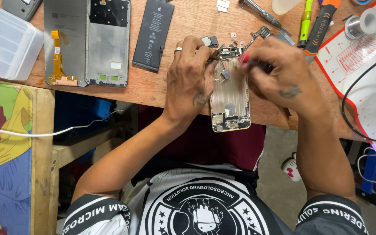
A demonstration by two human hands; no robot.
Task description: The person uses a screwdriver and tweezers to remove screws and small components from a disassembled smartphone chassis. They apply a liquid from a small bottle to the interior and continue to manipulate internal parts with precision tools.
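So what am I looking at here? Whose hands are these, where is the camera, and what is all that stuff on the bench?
There is no machine here: a person's two bare hands, filmed by a camera worn on their head, looking down. On the wooden bench lies an opened phone shell. The left hand steadies its top end; the right hand works there with a red-tipped tool. Nearby lie a black battery, another opened phone frame, a clear plastic box, screwdrivers and a white mat.

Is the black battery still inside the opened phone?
No, the black battery lies on the wooden table, apart from the opened phone under both hands.
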